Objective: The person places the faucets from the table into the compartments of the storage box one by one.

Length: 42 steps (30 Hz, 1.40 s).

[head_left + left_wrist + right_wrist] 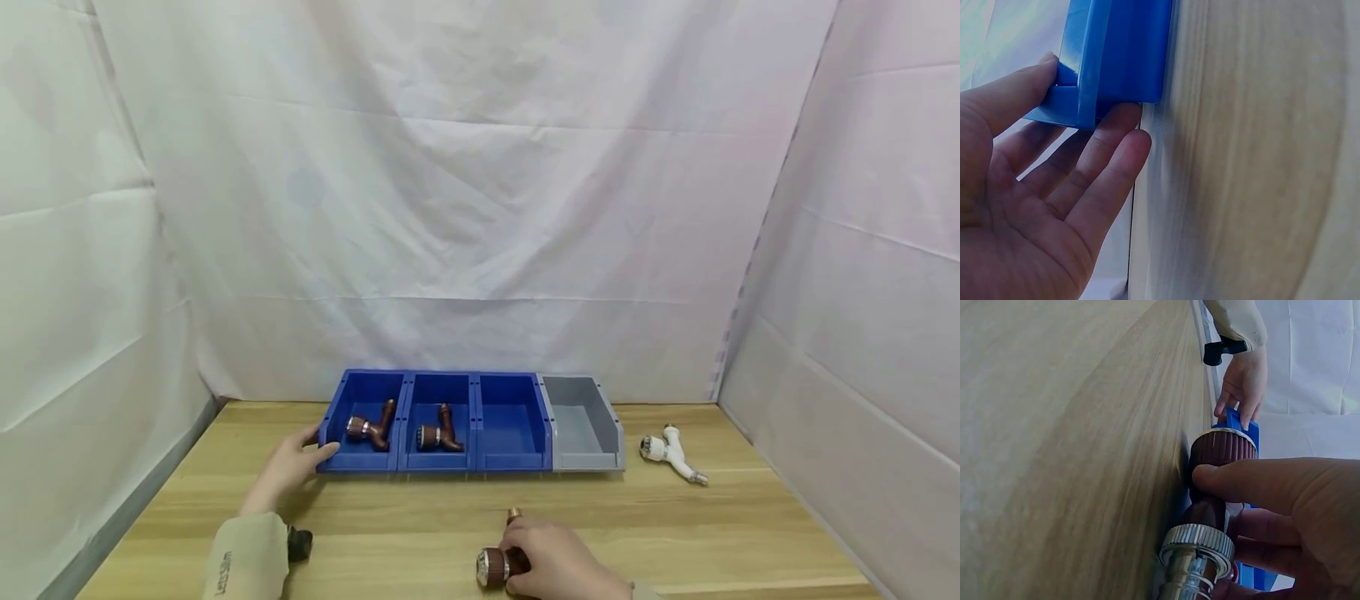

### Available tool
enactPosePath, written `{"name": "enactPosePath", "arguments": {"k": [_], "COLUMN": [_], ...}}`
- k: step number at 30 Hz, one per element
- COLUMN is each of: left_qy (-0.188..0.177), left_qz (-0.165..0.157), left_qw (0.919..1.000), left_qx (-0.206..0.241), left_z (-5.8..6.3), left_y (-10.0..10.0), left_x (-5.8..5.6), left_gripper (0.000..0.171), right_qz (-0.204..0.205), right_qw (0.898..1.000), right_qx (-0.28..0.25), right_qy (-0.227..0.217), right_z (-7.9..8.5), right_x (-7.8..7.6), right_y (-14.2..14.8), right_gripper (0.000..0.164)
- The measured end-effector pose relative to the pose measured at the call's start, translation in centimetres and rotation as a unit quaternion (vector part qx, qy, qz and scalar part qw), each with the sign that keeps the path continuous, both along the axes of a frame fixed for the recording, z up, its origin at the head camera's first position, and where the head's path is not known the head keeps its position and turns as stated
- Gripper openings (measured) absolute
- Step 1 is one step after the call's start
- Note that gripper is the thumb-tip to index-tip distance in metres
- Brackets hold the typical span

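Observation:
My left hand [287,468] holds the left end of the row at the leftmost blue bin [358,463]. In the left wrist view its thumb lies on the bin's rim [1088,75], with fingers against the outer side. Nearer the front of the table, my right hand [561,563] grips a brown tap [492,568]. The right wrist view shows the thumb pressed beside the tap's ribbed knob [1222,447] and a chrome threaded collar [1197,540] below. A brown tap [381,432] lies in the leftmost bin, and another brown tap [442,435] lies in the second blue bin [437,463].
A third blue bin [514,461] and a grey bin [588,461] complete the joined row on the wooden table [405,533]. Right of them lies a white tap [675,455]. White cloth [480,208] hangs behind and at both sides.

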State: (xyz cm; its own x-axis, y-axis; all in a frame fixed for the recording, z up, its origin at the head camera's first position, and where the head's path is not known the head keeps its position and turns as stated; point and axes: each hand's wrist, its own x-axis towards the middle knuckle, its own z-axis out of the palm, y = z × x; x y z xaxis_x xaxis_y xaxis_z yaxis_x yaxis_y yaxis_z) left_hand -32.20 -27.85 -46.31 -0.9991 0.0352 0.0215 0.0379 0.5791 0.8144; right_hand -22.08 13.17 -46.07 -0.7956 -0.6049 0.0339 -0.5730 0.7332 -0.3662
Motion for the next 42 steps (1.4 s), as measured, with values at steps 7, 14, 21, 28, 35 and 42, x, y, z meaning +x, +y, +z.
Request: {"name": "enactPosePath", "arguments": {"k": [7,14,21,28,35,42], "left_qy": [0.003,0.001,-0.014,-0.016,-0.012,0.000], "left_qz": [-0.010,-0.012,-0.011,-0.009,-0.002,-0.006], "left_qw": [0.9999,0.9999,0.9987,0.9989,0.9992,0.9995], "left_qx": [0.008,0.009,0.047,0.044,0.038,0.032], "left_z": [0.3,0.5,0.3,0.5,0.7,0.5], "left_y": [-0.1,0.3,0.5,0.5,0.5,0.4], "left_x": [0.2,0.2,0.5,0.4,0.3,0.1], "left_gripper": [0.068,0.066,0.066,0.067,0.065,0.064], "right_qz": [-0.012,-0.024,-0.019,-0.014,-0.008,-0.016], "right_qw": [1.000,1.000,0.999,0.997,0.995,0.995], "right_qx": [0.001,0.005,-0.008,-0.020,-0.023,-0.015], "right_qy": [0.014,0.013,0.044,0.069,0.097,0.098], "right_z": [0.1,0.3,0.4,0.6,0.7,1.1], "right_x": [0.2,0.5,0.6,0.3,0.4,0.4], "right_y": [-0.1,0.0,0.1,0.2,0.4,0.4], "right_gripper": [0.020,0.020,0.021,0.022,0.023,0.026]}}
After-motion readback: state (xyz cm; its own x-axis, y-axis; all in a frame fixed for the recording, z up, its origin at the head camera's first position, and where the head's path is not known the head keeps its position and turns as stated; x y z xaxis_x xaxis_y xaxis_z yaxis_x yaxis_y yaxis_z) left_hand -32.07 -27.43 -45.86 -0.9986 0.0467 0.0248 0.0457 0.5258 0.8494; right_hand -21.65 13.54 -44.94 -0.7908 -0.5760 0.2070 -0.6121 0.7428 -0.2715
